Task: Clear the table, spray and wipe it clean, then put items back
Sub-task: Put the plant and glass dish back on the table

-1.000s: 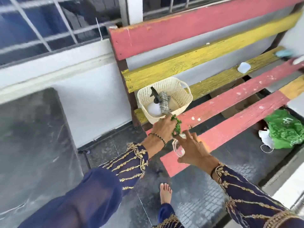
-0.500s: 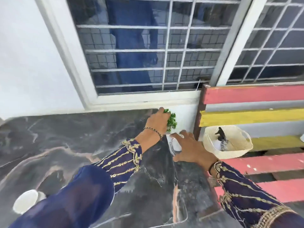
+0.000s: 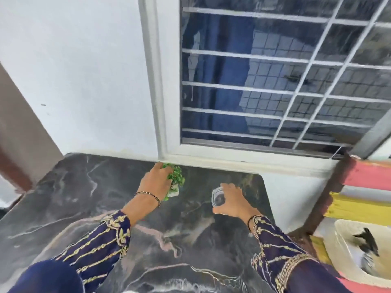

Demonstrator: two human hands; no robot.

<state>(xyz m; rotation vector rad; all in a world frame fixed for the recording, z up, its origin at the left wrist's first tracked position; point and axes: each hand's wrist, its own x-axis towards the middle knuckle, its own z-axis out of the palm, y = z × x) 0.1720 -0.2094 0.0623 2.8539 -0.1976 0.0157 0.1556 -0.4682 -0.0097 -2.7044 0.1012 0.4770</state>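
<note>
Grips: left grip (image 3: 155, 182) clasps the plant (image 3: 176, 178); right grip (image 3: 231, 200) clasps the glass (image 3: 218, 198)
Surface: dark marble tabletop (image 3: 84, 197) against the white wall (image 3: 84, 81)
Off right: pale basket (image 3: 340, 248) on the painted bench (image 3: 370, 176)
Greenery: plant in white pot at the tabletop's back edge
Clear item: glass near the tabletop's right edge, apart from the plant

No text, label, brand, number or sign can be read here. The potted plant (image 3: 176, 178), the clear cup (image 3: 218, 198), the dark marble tabletop (image 3: 84, 197) and the white basket (image 3: 343, 240) show no legible marking.
</note>
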